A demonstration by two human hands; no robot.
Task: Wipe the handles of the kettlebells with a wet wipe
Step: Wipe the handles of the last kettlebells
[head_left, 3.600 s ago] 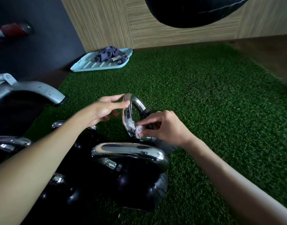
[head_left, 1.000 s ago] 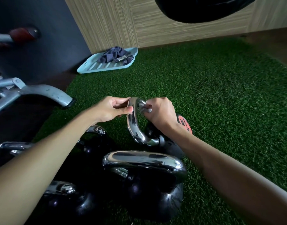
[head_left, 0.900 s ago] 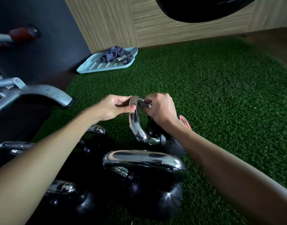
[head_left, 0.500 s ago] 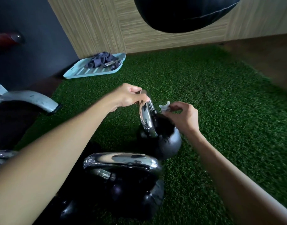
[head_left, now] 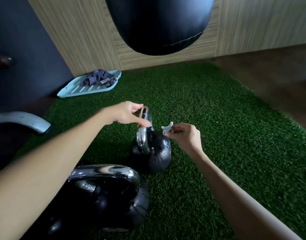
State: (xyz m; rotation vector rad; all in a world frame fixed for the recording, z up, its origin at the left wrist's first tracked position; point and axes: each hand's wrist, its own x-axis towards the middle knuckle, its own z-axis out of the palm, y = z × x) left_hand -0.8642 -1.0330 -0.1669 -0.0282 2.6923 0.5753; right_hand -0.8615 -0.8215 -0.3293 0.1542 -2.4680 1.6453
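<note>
Green grass mat (head_left: 235,135) holds it all. L hand (head_left: 126,115) pinches the top of the shiny handle (head_left: 143,135) on the far kettlebell (head_left: 155,155), mid mat. Just right, not touching it, a white wipe (head_left: 167,128) is pinched by R hand (head_left: 186,138), fingers curled.

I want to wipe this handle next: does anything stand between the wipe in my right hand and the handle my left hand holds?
Nothing visible does. The right hand pinches the wet wipe just right of the chrome handle, with open air between them. The left hand grips the handle's top; its lower stretch is bare.
</note>
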